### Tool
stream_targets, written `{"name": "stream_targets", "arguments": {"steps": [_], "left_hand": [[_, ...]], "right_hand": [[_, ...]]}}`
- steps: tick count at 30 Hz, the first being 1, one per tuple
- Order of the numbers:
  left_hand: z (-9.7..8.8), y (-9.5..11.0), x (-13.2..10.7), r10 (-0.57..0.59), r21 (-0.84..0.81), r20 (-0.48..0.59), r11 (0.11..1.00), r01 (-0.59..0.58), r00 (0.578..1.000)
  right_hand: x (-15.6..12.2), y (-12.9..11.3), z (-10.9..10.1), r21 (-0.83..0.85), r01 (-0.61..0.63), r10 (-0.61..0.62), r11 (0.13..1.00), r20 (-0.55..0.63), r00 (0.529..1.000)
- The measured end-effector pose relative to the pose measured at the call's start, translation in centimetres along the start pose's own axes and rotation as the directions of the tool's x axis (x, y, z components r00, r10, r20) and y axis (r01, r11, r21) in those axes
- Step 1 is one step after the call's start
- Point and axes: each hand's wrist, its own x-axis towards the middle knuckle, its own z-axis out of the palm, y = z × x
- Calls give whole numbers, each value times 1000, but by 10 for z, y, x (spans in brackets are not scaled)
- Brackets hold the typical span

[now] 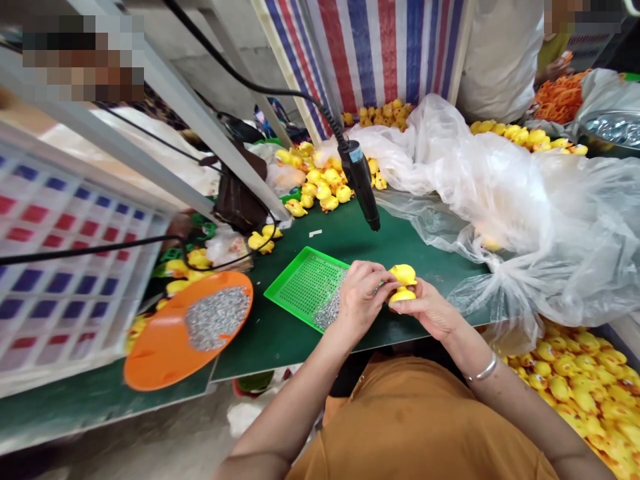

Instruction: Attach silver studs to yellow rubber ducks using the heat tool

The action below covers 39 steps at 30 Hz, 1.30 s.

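A yellow rubber duck sits between my hands above the green work table. My right hand grips it from below and the side, with a metal bangle on the wrist. My left hand comes in from the left, its fingertips bunched against the duck, and those fingers hide whatever lies at their tips. Just under my left hand lies a bright green perforated tray holding a heap of small silver pieces, partly hidden by that hand.
An orange plate of silver pieces rests at the table's left. Yellow ducks lie heaped beyond, and more fill a bin at lower right. Clear plastic sheeting covers the right side. A black corded tool hangs above. A co-worker stands far right.
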Motion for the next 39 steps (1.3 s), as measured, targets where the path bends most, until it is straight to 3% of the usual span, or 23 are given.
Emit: {"name": "stream_targets", "arguments": {"steps": [6,11,14,18,21,24,27,30,35,39], "left_hand": [[-3,2,1,-32,-14,31,999,33,999],[-2,2,-1,81,37,-40,996,-80,996],[-1,4,-2,51,35,-50,998,-49,997],[-5,6,0,-37,-47,19,998,38,999],[-14,-4,-1,-181,-127,34,975,184,983],[-22,-25,-8,-331,10,124,943,332,935],[-25,-45,-19,-360,244,302,924,294,883],[-23,-52,-25,-338,299,405,927,227,849],[-21,-46,-23,-390,306,379,908,284,839],[-19,-46,-23,-337,278,405,931,237,850]], "right_hand": [[-1,0,1,-43,-12,12,999,-13,1000],[-3,-1,4,20,-90,90,996,-27,996],[-5,-1,7,68,-133,135,989,-16,991],[-6,0,6,88,-147,148,985,1,989],[-6,0,1,123,-164,168,979,-20,986],[-3,2,-5,179,-152,165,972,-63,984],[0,3,-9,209,-136,154,968,-71,986],[2,5,-10,213,-141,157,967,-59,986],[5,4,-11,227,-152,172,962,-70,983],[6,4,-15,236,-142,164,961,-78,983]]}}
